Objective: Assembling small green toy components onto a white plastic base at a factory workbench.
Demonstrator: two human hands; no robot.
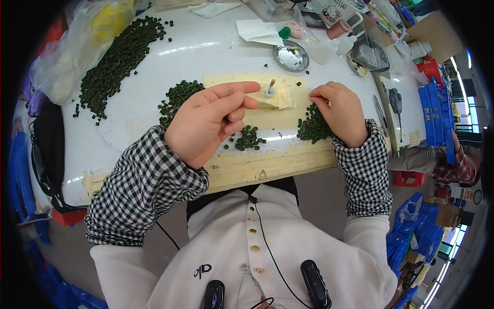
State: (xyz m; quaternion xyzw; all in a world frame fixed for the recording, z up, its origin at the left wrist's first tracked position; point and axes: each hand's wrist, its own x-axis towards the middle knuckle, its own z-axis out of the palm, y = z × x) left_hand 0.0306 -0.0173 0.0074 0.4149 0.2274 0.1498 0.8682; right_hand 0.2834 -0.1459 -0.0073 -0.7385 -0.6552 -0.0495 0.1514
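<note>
Your left hand (198,123), loosely curled at the small peg's (271,83) 9 o'clock, and right hand (340,110), fingertips narrowed beside green pieces (312,127) at its 4 o'clock (contents of either: can't tell), suggest piece-by-piece picking, calling for a light, precise pinch.

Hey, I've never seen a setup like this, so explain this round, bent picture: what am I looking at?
No machine here: you see a person's own bare left hand and right hand, with checked sleeves. A fisheye camera worn on the head looks down at them, which is why straight edges bend. On the white table lie heaps of small dark green pieces, a round metal dish, and a yellow sheet with a small upright peg. The left hand is raised over the table; the right is at one heap. Whether either pinches a piece is too small to tell.
</note>
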